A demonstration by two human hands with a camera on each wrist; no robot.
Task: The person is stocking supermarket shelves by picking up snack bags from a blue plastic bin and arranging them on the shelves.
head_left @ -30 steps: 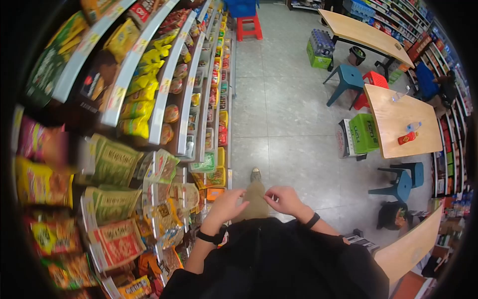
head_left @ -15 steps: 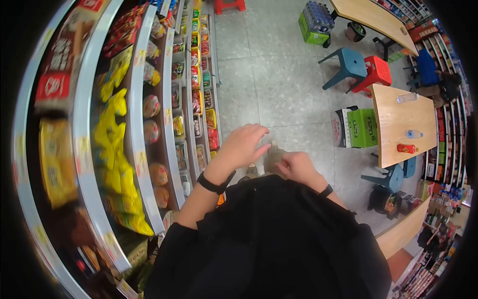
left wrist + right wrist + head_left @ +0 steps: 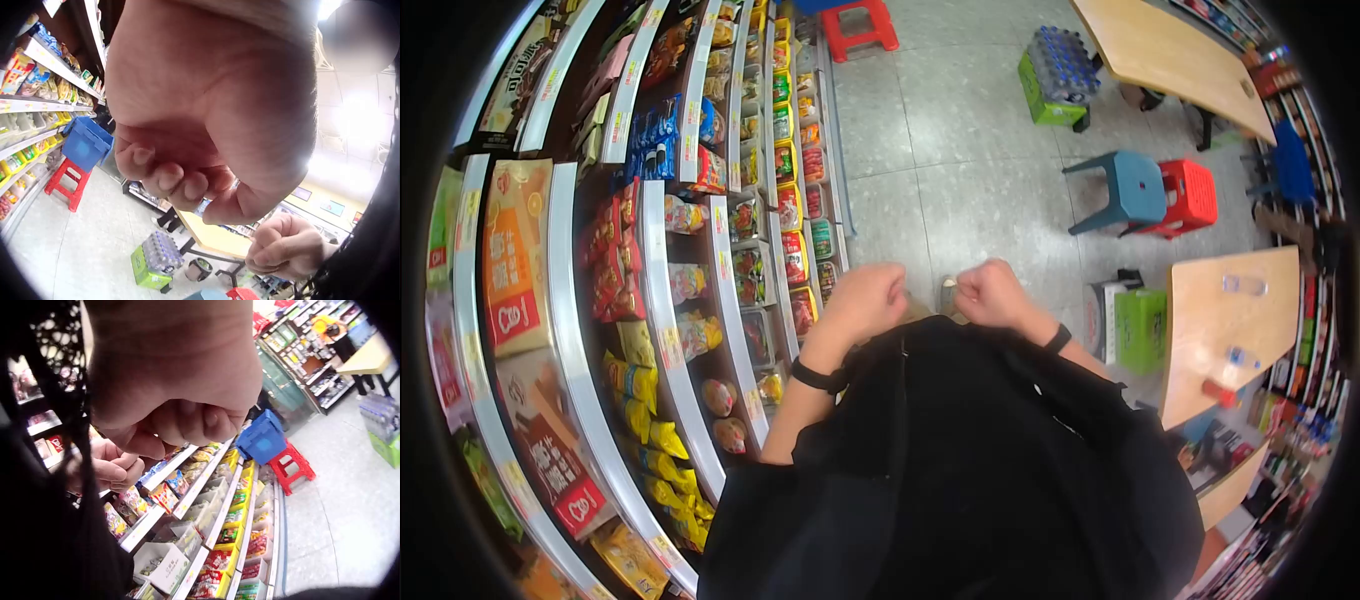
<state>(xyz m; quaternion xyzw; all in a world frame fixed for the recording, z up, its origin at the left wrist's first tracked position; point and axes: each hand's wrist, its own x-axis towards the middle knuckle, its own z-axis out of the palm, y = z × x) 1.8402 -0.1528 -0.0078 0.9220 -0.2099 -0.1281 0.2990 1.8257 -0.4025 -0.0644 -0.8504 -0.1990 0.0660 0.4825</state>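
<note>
Landmark: snack rack [image 3: 658, 262], the largest thing on my feed, its shelves stacked with packed goods. Across the aisle floor [image 3: 980, 120] from the rack I log a pale worktop [image 3: 1195, 330] carrying bottles. A blue stool [image 3: 1138, 190] stands between the rack and the far shelving. Alongside the rack's aisle edge, further down, I note a blue bin [image 3: 262, 439] set on a red stool [image 3: 295, 467].

Grips next. Left grip [image 3: 865, 302] is beside the rack, near its lower aisle-side rows; I judge it apart from the goods, though depth is hard to read from the head view. Its fingers are curled inward, narrow, with nothing visible in them. Right grip [image 3: 995, 293] is farther out from the rack, over the aisle, its fingers folded in tightly, also with nothing visible inside. Neither seems to touch the other.

Smallest, and nearest to my left grip: red packets [image 3: 803, 308] in the rack's aisle-side rows, among goods kept in containers such as a yellow tub [image 3: 235, 559].

Handling estimate: the packets should be light and soft, the film rather slippery; whatever is inside may crush. I would pinch one by an upper edge or corner, thumb against fingertips, rather than squeeze its middle. The tub I expect to be stiffer, best held by its rim.
</note>
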